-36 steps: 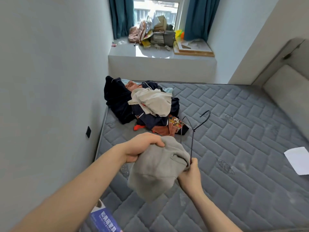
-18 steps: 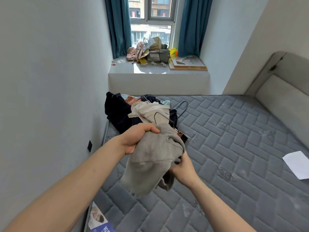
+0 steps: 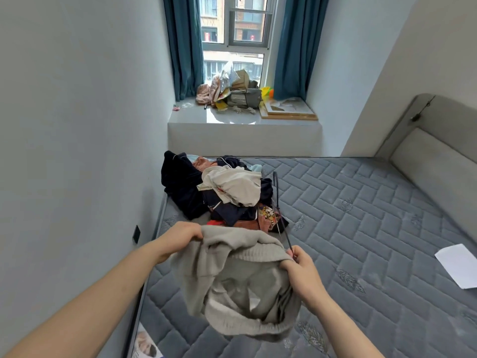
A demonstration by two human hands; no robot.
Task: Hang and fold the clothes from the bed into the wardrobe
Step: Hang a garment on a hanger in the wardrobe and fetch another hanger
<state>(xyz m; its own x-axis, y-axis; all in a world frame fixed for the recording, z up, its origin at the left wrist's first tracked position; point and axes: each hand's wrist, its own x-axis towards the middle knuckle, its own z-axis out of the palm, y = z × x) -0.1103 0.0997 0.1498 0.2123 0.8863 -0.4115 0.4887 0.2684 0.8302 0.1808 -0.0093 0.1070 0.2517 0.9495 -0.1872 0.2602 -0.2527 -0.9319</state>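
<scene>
Grey knit fills both hands: the left hand (image 3: pixel 182 235) has its fingers curled over one end of the waistband of a grey garment (image 3: pixel 240 285), and the right hand (image 3: pixel 300 264) pinches the other end, so the band runs left to right between them and the cloth hangs below, above the bed (image 3: pixel 361 228). The garment's long axis hangs down toward the person. The right hand's fingers also clamp the end of a dark wire hanger (image 3: pixel 280 215); its thin rod slants up and away from the hand toward the window (image 3: pixel 237 29), its far end lying over the clothes pile (image 3: pixel 222 195). The exact shape of the hanger is hard to make out, as it shows edge-on.

The pile sits near the left wall on the quilted grey mattress, just beyond the hands: dark navy pieces, a cream one on top, orange and patterned cloth underneath. A white sheet of paper (image 3: pixel 458 264) lies on the mattress at the right. A printed booklet (image 3: pixel 147 344) shows at the lower left edge; its writing cannot be read. Teal curtains (image 3: pixel 184 42) flank the window, and boxes and bags crowd the sill (image 3: pixel 232 117).
</scene>
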